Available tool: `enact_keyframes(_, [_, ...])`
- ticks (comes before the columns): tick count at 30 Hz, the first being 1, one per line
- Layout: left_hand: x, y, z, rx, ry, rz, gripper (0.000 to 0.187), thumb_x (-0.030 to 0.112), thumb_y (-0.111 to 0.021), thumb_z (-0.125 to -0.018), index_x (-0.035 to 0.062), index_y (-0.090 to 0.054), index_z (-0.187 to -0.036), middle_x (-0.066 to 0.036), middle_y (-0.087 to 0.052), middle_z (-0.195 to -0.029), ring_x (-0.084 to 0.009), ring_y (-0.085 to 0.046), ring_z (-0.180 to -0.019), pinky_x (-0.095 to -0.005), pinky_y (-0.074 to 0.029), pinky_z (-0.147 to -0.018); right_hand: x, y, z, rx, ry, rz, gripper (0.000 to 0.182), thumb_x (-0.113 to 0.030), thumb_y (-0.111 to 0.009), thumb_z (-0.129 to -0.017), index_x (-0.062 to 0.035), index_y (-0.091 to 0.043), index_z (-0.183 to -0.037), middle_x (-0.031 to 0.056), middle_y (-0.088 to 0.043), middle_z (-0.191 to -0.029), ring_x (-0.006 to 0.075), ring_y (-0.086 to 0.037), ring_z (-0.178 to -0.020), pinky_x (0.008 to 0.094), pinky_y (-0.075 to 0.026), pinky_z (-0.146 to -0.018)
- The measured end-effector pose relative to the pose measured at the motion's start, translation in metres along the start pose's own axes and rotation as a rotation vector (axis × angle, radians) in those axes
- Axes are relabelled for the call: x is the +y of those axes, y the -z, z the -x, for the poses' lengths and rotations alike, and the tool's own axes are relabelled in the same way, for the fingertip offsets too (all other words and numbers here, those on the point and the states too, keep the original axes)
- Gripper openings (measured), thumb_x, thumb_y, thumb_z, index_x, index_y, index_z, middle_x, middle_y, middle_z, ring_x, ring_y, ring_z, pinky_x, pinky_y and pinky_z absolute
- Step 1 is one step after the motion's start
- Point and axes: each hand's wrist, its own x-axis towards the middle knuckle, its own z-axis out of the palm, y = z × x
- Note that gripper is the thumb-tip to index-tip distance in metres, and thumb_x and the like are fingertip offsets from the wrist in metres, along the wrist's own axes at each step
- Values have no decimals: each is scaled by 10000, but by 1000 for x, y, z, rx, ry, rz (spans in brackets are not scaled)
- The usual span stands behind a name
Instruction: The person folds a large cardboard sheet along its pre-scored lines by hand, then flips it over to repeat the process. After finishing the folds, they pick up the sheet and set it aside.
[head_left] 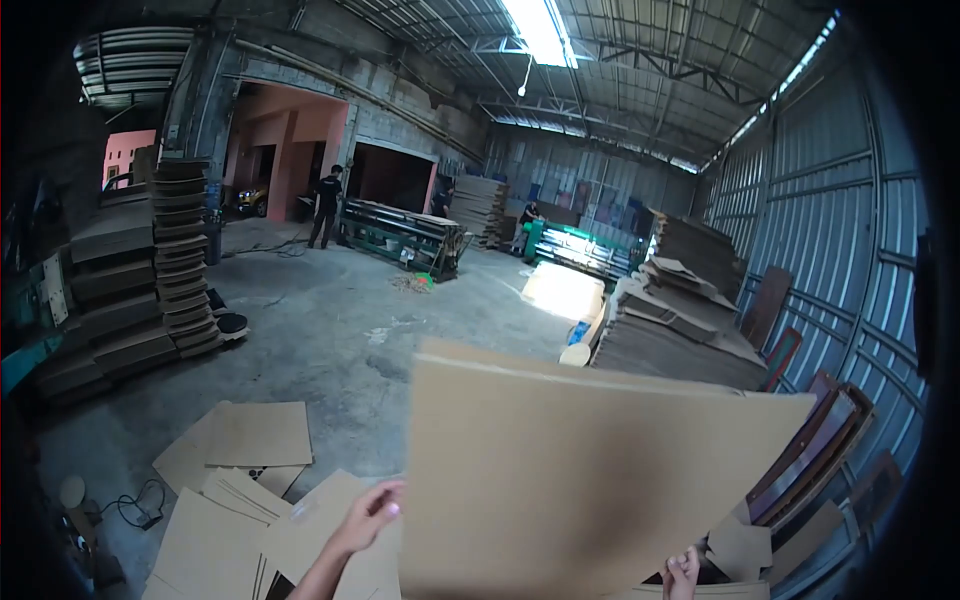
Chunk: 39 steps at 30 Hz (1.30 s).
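Observation:
A large brown cardboard sheet (560,460) stands raised in front of me, its top edge slanting down to the right and a dark shadow on its face. My right hand (682,572) has its fingers curled on the sheet's lower right edge. At the left edge is my left hand (372,515), thumb and fingers apart, fingertips right at the board's side. Below and to the left, several loose cardboard pieces (215,520) overlap on the concrete floor.
Tall cardboard stacks stand at the left (180,260) and right (680,320). Green machines (400,235) are farther back, one person (327,205) near them and another (531,217) at the back. Framed panels (820,450) lean on the right metal wall. A cable (145,508) lies at lower left.

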Motion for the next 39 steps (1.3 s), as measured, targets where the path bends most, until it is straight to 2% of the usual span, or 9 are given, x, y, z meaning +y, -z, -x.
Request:
enact_keyframes(5, [7,-41,2,-151,69,183,416,211,-658,-1045,-11,-586,-1390,-48,-674,-1124,-146,-630,-1039,-306,-496,-953,4,-12,20,67,155,-38,727,-101,-752,-939,-83,-385,-1566,59,-530,-1275,195,-543,-1147,378,-468,-1045])
enact_keyframes(9, [37,-52,4,-238,-225,615,365,162,-679,-1029,-25,-601,-1332,-66,-678,-1103,-154,-640,-1036,-309,-509,-928,4,-19,36,71,245,-50,695,-126,-757,-915,-86,-424,-1523,70,-542,-1295,205,-540,-1161,383,-477,-1021])
enact_keyframes(12, [44,-45,9,-273,-244,605,317,229,-718,-1010,-29,-629,-1172,-105,-652,-1087,-188,-631,-975,-342,-495,-896,1,-22,39,82,264,-22,686,-165,-762,-901,-89,-439,-1501,81,-541,-1338,228,-536,-1202,401,-473,-1025])
enact_keyframes(17, [43,-40,15,-460,-261,526,361,212,-747,-986,-44,-615,-1204,-144,-643,-1090,-250,-643,-973,-368,-498,-910,3,-25,47,189,382,2,677,-246,-748,-911,-85,-447,-1496,123,-548,-1393,281,-510,-1282,459,-434,-1074])
enact_keyframes(20, [41,-38,18,-563,-183,434,584,458,-696,-1008,11,-646,-1381,-174,-659,-1342,-257,-620,-1162,-403,-503,-998,17,-8,45,191,467,-2,689,-313,-728,-946,-70,-439,-1522,157,-551,-1429,325,-492,-1342,501,-401,-1128])
enact_keyframes(21, [40,-38,19,-562,-171,443,584,458,-696,-1008,11,-646,-1381,-174,-659,-1342,-257,-620,-1162,-403,-503,-998,19,-7,45,208,472,-1,684,-314,-726,-948,-68,-442,-1519,157,-552,-1427,324,-493,-1340,500,-402,-1127])
enact_keyframes(24, [38,-41,22,-570,-244,571,330,183,-753,-976,-32,-634,-1196,-139,-655,-1099,-253,-648,-978,-375,-503,-921,18,-15,46,246,462,11,668,-315,-719,-953,-63,-450,-1509,156,-557,-1421,320,-497,-1334,496,-405,-1124])
enact_keyframes(32, [38,-48,30,-381,-225,459,169,84,-720,-984,-12,-681,-1117,-126,-678,-1097,-220,-657,-1003,-338,-534,-876,14,-44,53,313,453,25,626,-319,-701,-967,-49,-471,-1483,154,-571,-1405,311,-509,-1319,486,-413,-1118])
enact_keyframes(39, [45,-33,36,-344,-209,437,175,-6,-731,-948,3,-709,-1121,-121,-685,-1098,-214,-668,-1004,-329,-549,-855,14,-54,57,359,445,37,592,-322,-685,-979,-37,-490,-1460,152,-582,-1391,304,-519,-1305,478,-420,-1112])
